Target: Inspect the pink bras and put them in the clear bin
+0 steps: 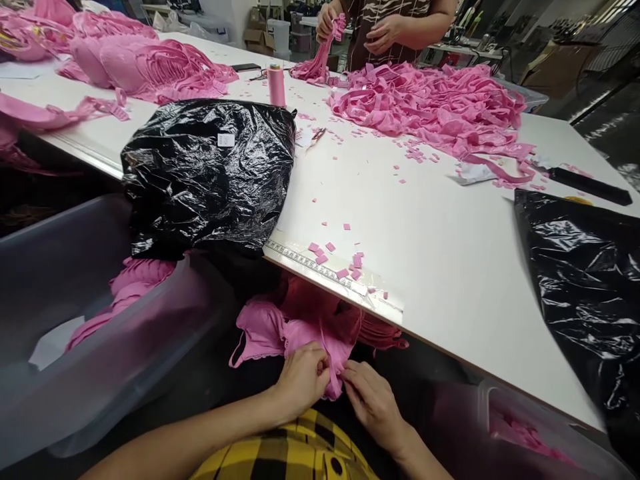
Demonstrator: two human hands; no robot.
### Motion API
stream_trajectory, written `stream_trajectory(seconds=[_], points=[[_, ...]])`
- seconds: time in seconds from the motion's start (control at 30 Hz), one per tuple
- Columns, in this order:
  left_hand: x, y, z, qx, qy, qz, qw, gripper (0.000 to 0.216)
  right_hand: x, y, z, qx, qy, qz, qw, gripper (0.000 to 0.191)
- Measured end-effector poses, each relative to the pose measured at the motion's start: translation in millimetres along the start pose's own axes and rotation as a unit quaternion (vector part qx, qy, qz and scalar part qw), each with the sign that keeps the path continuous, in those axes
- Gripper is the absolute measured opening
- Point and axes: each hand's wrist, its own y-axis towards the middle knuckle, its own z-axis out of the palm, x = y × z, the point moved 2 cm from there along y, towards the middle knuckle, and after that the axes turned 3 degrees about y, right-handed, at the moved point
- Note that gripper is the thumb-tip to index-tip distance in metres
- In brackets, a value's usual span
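The left hand point(303, 379) and right hand point(371, 400) each hold the pink bra point(306, 333) in a narrow grip, below the worktop's point(450, 267) near edge. Light, even tension should keep the fabric flat.

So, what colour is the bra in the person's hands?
The bra is pink, best seen in the head view.

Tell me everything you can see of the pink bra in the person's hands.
The pink bra looks soft and smooth, with rounded cups, a narrow loop at picture left and what seems a finely scalloped lower edge. It is creased and bunched beside the near edge of the white table, in front of the wearer's body. The left hand and right hand pinch it close together. Behind, it merges with other pink fabric, so its full outline is unclear.
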Motion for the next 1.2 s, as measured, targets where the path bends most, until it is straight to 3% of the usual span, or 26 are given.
stream_trajectory(seconds=[0.27, 0.47, 0.67, 0.9, 1.07, 1.2], points=[[0.7, 2.1, 15.4, -0.004, 0.039, 0.008, 0.999, 0.016, -2.5, -3.0, 4.1, 0.010, 0.024, -0.006, 1.000, 0.028], [-5.6, 6.2, 13.4, -0.027, -0.142, 0.049, 0.988, 0.019, -4.1, 0.6, 12.6, 0.006, 0.070, 0.062, 0.996, 0.029], [2.5, 9.3, 18.2, -0.026, -0.259, 0.019, 0.965, 0.014, 0.4, -5.1, 14.4, -0.097, 0.048, 0.154, 0.982, 0.019], [2.9, 10.4, 18.3, -0.060, -0.280, 0.011, 0.958, 0.013, 4.6, -3.8, 22.6, -0.111, 0.055, 0.103, 0.987, 0.022], [9.7, 12.4, 26.2, -0.009, -0.400, -0.075, 0.913, 0.007, -3.8, -8.5, 25.6, -0.100, 0.044, 0.083, 0.991, 0.030], [14.4, 16.8, 34.5, 0.002, -0.426, -0.105, 0.899, 0.010, -12.3, -13.5, 24.1, -0.082, 0.006, 0.048, 0.995, 0.028]])
